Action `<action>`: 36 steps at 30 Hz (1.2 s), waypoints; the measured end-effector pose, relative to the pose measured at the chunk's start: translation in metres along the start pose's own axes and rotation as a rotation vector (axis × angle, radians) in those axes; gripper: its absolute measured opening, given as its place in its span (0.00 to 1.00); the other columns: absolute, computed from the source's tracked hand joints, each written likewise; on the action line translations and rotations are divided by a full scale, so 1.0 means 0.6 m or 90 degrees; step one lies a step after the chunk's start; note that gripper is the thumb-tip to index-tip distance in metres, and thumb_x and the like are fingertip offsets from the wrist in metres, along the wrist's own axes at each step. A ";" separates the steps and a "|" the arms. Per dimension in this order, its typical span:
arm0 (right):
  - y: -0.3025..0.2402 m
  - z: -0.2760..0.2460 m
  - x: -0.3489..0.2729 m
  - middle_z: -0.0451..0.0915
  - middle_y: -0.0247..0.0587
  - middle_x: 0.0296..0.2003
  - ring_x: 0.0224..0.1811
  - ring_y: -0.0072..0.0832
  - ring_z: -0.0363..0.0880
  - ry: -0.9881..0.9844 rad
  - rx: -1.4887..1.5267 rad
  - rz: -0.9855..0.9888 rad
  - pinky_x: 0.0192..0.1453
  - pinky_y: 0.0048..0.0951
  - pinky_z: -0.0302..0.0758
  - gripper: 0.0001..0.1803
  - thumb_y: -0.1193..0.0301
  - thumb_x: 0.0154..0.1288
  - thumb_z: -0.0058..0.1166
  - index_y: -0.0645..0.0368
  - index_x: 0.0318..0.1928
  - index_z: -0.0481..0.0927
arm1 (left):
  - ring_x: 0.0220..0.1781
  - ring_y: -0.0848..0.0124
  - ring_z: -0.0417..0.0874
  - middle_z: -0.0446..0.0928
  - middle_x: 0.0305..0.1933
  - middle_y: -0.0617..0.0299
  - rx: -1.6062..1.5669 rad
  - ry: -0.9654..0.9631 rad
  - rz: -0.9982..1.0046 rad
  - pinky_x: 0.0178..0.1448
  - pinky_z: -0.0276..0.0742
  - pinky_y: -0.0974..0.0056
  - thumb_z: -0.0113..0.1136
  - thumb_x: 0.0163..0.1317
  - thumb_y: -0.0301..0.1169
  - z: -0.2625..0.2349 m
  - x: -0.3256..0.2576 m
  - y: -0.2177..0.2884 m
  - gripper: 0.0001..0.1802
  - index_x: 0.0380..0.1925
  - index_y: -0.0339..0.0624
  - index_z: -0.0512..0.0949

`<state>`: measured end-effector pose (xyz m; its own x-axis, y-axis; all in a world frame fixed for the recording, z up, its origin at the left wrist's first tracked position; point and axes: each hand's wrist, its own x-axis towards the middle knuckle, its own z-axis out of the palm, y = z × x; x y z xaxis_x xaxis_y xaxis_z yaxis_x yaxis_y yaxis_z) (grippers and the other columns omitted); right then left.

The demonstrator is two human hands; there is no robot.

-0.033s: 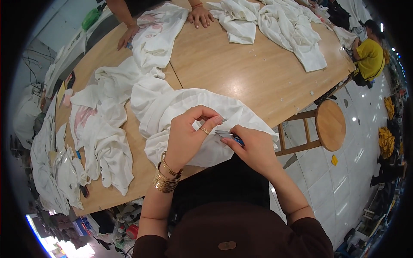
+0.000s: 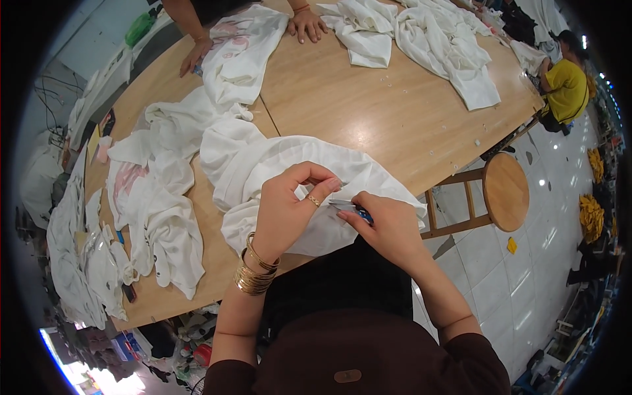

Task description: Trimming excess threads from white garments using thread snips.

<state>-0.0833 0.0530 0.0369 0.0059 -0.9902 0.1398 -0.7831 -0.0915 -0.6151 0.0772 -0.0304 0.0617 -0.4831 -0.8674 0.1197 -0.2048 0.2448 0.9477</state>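
Thread snips (image 2: 363, 214) with a blue handle sit in my right hand (image 2: 392, 227), their metal blades pointing left toward my other hand. Thumb and fingertips of my left hand (image 2: 286, 207) are pinched together just beyond the blade tips; what lies between them is too small to make out. Beneath both hands a white cloth garment (image 2: 263, 155) lies bunched over the near table edge, partly covered by my hands and draped toward my lap.
The wooden table (image 2: 329, 99) carries more white garments (image 2: 447, 49) at the far right and a crumpled white pile (image 2: 164, 197) at left. Opposite, a person's hand (image 2: 307, 25) rests on the tabletop. A round wooden stool (image 2: 507, 191) stands right; another person in a yellow shirt (image 2: 567, 89) sits beyond.
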 end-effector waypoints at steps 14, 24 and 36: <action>0.155 -0.149 -0.090 0.67 0.22 0.20 0.20 0.11 0.61 0.048 0.331 0.122 0.20 0.16 0.56 0.13 0.61 0.58 0.56 0.59 0.35 0.78 | 0.48 0.64 0.76 0.78 0.45 0.61 0.222 -0.130 0.071 0.54 0.69 0.64 0.65 0.51 0.30 -0.034 -0.046 -0.017 0.18 0.44 0.43 0.77; 0.267 -0.142 -0.243 0.78 0.48 0.37 0.40 0.46 0.77 0.013 -0.230 0.388 0.44 0.41 0.73 0.08 0.69 0.54 0.55 0.61 0.30 0.80 | 0.48 0.61 0.73 0.77 0.44 0.62 0.258 -0.111 0.107 0.54 0.66 0.61 0.67 0.47 0.31 -0.042 -0.090 -0.041 0.18 0.41 0.45 0.77; 0.256 -0.200 -0.185 0.78 0.40 0.39 0.40 0.35 0.77 0.264 -0.121 0.329 0.42 0.27 0.72 0.06 0.73 0.58 0.55 0.62 0.35 0.80 | 0.42 0.62 0.75 0.78 0.34 0.63 0.319 -0.147 0.108 0.56 0.64 0.58 0.62 0.53 0.29 -0.030 -0.087 -0.070 0.06 0.29 0.42 0.76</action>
<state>-0.2790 0.1614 0.0200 -0.6065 -0.7760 0.1733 -0.7168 0.4393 -0.5415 0.1264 -0.0033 0.0210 -0.7065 -0.6945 0.1360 -0.4595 0.5963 0.6583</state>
